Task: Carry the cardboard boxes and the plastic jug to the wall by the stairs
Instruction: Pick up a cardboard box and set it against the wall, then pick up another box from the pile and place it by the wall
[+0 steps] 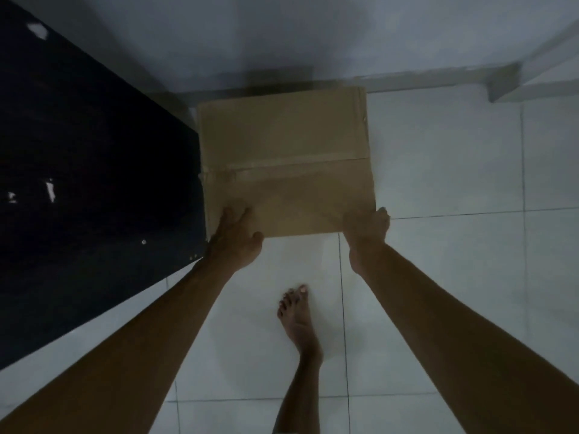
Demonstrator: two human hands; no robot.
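Looking straight down here: a closed cardboard box point(286, 161) with a taped seam across the top, held out in front at its near corners. The left hand point(235, 238) grips the near-left corner, thumb on the near side and fingers laid on top. The right hand point(366, 233) grips the near-right corner, fingers curled round the edge. The box's far edge is right by the wall point(282, 36), and its left side sits just beside a big dark panel point(87, 183). One bare foot point(297, 317) is on the white tiled floor point(438, 277) below. Lighting's dim and slightly blurry.
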